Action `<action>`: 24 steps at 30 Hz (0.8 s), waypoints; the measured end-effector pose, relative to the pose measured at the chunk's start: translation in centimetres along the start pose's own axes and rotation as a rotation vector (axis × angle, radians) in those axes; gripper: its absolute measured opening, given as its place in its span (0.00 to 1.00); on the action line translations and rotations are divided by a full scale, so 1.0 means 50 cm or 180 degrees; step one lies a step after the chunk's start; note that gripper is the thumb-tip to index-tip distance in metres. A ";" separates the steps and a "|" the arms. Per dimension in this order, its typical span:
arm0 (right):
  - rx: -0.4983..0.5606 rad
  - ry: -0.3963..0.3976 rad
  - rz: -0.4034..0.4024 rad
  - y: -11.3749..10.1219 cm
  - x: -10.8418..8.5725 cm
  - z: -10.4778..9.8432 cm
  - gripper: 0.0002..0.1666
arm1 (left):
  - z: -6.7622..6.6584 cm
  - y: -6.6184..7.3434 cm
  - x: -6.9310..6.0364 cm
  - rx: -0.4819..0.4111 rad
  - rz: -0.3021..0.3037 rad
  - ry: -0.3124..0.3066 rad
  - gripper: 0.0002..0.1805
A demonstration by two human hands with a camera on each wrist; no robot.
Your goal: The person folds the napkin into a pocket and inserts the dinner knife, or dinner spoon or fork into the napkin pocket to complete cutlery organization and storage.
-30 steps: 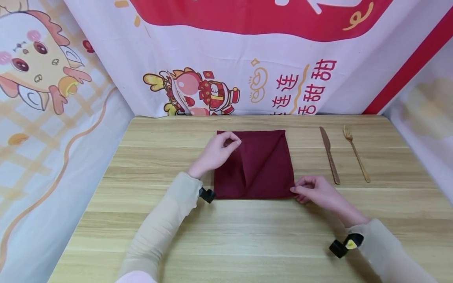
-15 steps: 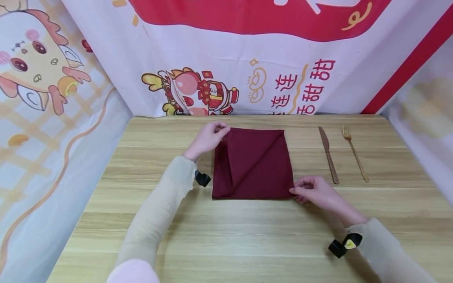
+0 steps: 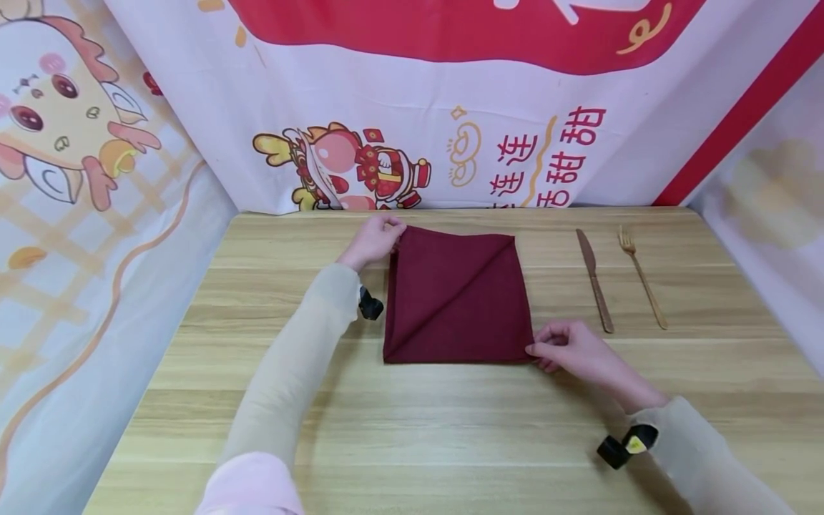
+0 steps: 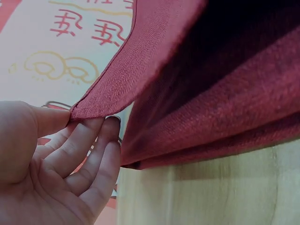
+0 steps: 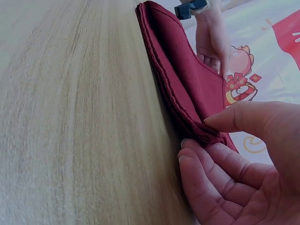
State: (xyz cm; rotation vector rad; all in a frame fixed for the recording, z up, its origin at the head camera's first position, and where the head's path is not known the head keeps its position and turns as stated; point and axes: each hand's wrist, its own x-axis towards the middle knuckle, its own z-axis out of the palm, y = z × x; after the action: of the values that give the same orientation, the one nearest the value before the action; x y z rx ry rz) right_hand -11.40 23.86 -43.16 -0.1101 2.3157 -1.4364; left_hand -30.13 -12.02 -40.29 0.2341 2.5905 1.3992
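Observation:
A dark red cloth napkin [image 3: 463, 300], folded into a layered square, lies on the wooden table with a diagonal crease across its top. My left hand [image 3: 375, 242] pinches the top layer's far left corner between thumb and fingers. In the left wrist view that corner of the napkin [image 4: 112, 93] is raised above the lower layers, with a gap beneath it, and the left hand [image 4: 65, 159] holds its tip. At the near right corner, my right hand [image 3: 566, 347] grips the napkin. The right wrist view shows the right hand's [image 5: 239, 164] thumb above the stacked layers and fingers below.
To the right of the napkin lie a knife [image 3: 595, 281] and a fork [image 3: 642, 277], side by side on the table [image 3: 450, 443]. A printed cloth backdrop [image 3: 412, 86] hangs along the table's far edge. Another printed cloth [image 3: 77, 179] hangs at the left.
My left hand has moved left and away from me, drawing the napkin's top layer toward the far left corner. The diagonal crease has shifted left at its near end. My right hand has stayed put.

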 end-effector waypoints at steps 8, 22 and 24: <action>-0.0058 -0.0003 0.0003 0.004 -0.002 0.000 0.11 | 0.005 -0.023 0.016 0.0050 -0.0137 0.0042 0.17; -0.0127 -0.0016 0.0007 0.001 -0.006 -0.002 0.10 | 0.006 -0.044 0.021 0.0066 -0.0367 0.0150 0.14; -0.0143 -0.0019 0.0017 0.000 -0.007 -0.001 0.11 | 0.006 -0.046 0.021 0.0108 -0.0397 0.0132 0.13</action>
State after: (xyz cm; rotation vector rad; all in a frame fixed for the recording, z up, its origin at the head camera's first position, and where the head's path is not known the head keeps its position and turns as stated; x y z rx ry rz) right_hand -11.12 24.01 -43.03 -0.1208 2.3424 -1.3800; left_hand -31.22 -12.81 -42.48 0.0475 2.6137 1.3320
